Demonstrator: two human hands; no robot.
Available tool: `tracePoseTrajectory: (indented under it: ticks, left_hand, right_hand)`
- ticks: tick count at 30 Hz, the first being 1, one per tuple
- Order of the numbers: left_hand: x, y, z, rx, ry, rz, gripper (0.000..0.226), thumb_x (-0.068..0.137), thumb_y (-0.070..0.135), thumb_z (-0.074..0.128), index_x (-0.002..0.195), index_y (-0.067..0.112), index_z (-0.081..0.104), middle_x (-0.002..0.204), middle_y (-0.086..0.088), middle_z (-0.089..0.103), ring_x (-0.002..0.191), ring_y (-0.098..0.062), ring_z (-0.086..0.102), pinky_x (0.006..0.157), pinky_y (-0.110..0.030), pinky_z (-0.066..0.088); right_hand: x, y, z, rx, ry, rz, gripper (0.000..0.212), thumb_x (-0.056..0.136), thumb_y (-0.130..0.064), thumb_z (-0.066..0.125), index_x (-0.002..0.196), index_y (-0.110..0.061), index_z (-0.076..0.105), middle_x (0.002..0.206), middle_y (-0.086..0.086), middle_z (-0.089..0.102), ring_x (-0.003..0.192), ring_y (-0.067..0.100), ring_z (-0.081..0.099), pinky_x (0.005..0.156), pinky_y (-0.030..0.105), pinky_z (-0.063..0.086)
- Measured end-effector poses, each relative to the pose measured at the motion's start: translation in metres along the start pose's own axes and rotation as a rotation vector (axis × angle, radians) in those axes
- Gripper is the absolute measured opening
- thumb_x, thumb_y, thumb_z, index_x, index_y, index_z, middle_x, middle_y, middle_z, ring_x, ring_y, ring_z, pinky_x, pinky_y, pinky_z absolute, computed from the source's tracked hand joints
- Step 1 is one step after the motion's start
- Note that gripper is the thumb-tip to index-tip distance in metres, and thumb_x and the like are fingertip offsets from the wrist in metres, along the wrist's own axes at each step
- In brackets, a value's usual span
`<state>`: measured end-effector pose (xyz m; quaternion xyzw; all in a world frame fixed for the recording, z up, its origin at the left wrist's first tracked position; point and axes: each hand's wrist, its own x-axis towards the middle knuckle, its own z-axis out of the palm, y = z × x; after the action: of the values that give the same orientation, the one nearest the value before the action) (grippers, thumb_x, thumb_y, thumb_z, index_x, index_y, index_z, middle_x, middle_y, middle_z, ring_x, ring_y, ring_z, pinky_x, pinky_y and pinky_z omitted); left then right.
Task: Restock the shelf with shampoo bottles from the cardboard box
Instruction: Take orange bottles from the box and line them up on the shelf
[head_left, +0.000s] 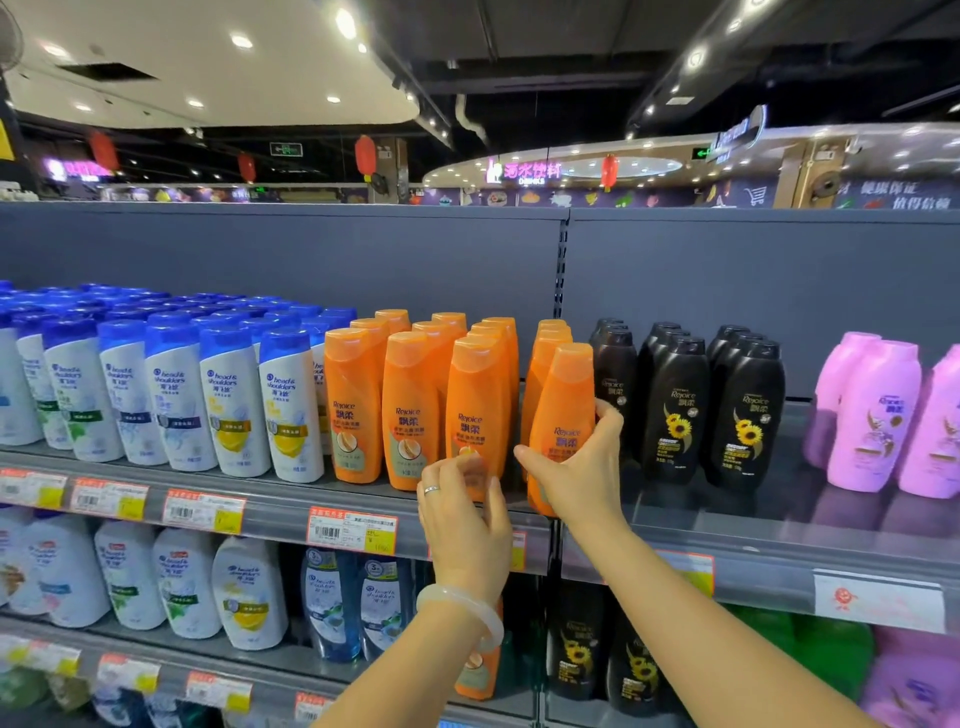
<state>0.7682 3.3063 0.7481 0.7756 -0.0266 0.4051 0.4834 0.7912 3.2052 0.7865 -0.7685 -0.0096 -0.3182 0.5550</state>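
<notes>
The right hand (576, 467) gripped an orange Rejoice bottle (563, 410) at the shelf (727, 525) front, just right of three orange Rejoice rows (415, 410). The left hand (462, 519) curled round the nearest row's front bottle (475, 415).

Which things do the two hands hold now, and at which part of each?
The right hand grips the tilted orange bottle round its lower body. The left hand touches the lower front of the neighbouring orange bottle; a firm grip cannot be told.
</notes>
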Motion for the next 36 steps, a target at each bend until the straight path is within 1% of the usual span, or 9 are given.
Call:
tracePoseTrajectory:
  ticks: [5,9,12,15,17,21,28,33,36]
  left_hand:
    - [0.0,-0.003,-0.004,-0.001,-0.026,-0.023,0.024,0.081,-0.001,0.062,0.104,0.006,0.058,0.101,-0.001,0.048,0.094,-0.011,0.042,0.086,-0.02,0.03]
    - [-0.002,-0.004,-0.007,-0.009,-0.091,-0.061,0.032,0.078,-0.006,0.058,0.108,0.008,0.056,0.104,0.003,0.043,0.101,-0.017,0.046,0.09,-0.025,0.036]
    - [-0.004,-0.007,-0.008,0.007,-0.139,-0.053,0.031,0.08,-0.003,0.058,0.109,0.008,0.055,0.107,0.0,0.047,0.106,-0.019,0.047,0.091,-0.022,0.034]
    - [-0.008,-0.007,-0.007,0.021,-0.176,-0.018,0.031,0.082,0.002,0.06,0.112,0.009,0.056,0.108,0.001,0.048,0.106,-0.017,0.048,0.092,-0.022,0.035]
    - [-0.011,-0.006,-0.003,0.011,-0.196,0.015,0.031,0.082,0.006,0.062,0.113,0.008,0.057,0.107,0.002,0.049,0.105,-0.017,0.049,0.092,-0.026,0.039]
    - [-0.014,0.0,0.008,0.064,-0.269,0.025,0.037,0.084,0.019,0.065,0.119,0.011,0.056,0.115,-0.005,0.057,0.11,-0.023,0.053,0.096,-0.037,0.043]
    - [-0.013,0.007,0.013,0.172,-0.305,-0.028,0.039,0.086,0.028,0.062,0.122,0.016,0.056,0.117,-0.003,0.06,0.112,-0.024,0.053,0.098,-0.036,0.034]
    - [-0.009,0.009,0.016,0.206,-0.3,-0.066,0.036,0.086,0.03,0.061,0.12,0.019,0.056,0.115,0.0,0.062,0.112,-0.022,0.054,0.099,-0.036,0.033]
    - [-0.006,0.011,0.016,0.221,-0.297,-0.092,0.035,0.086,0.03,0.061,0.119,0.02,0.055,0.116,0.002,0.062,0.113,-0.02,0.054,0.099,-0.034,0.032]
  right_hand:
    - [-0.003,-0.002,0.005,-0.072,-0.007,-0.01,0.088,0.066,-0.024,0.082,0.133,-0.016,0.025,0.132,0.007,0.034,0.116,0.017,0.041,0.092,0.032,0.044]
    - [-0.002,-0.004,-0.007,-0.068,-0.023,0.067,0.094,0.066,-0.041,0.079,0.137,-0.022,0.02,0.134,0.004,0.029,0.118,0.016,0.038,0.097,0.037,0.041]
    - [0.007,-0.005,-0.031,-0.014,-0.002,0.121,0.067,0.083,-0.047,0.059,0.135,-0.015,0.033,0.132,0.004,0.041,0.113,0.013,0.045,0.094,0.032,0.043]
    - [0.013,0.001,-0.05,-0.022,-0.083,0.155,0.04,0.092,-0.044,0.046,0.117,-0.013,0.052,0.11,-0.003,0.057,0.104,0.014,0.055,0.088,0.03,0.046]
    - [0.012,0.007,-0.057,-0.083,-0.18,0.149,0.034,0.088,-0.042,0.055,0.111,-0.017,0.055,0.103,-0.002,0.06,0.099,0.014,0.058,0.086,0.031,0.049]
    - [0.002,0.017,-0.055,-0.211,-0.361,0.124,0.043,0.075,-0.033,0.074,0.111,-0.019,0.056,0.099,-0.002,0.062,0.088,0.01,0.06,0.075,0.022,0.051]
    - [-0.001,0.025,-0.047,-0.207,-0.325,0.068,0.03,0.075,-0.021,0.075,0.1,-0.022,0.059,0.088,-0.005,0.065,0.084,0.014,0.064,0.074,0.025,0.053]
    - [-0.002,0.023,-0.041,-0.206,-0.318,0.05,0.027,0.076,-0.019,0.073,0.097,-0.024,0.057,0.084,-0.012,0.061,0.079,0.004,0.059,0.064,0.014,0.045]
    - [-0.002,0.021,-0.038,-0.198,-0.308,0.064,0.027,0.077,-0.019,0.073,0.098,-0.023,0.056,0.083,-0.013,0.059,0.077,0.001,0.057,0.062,0.012,0.043]
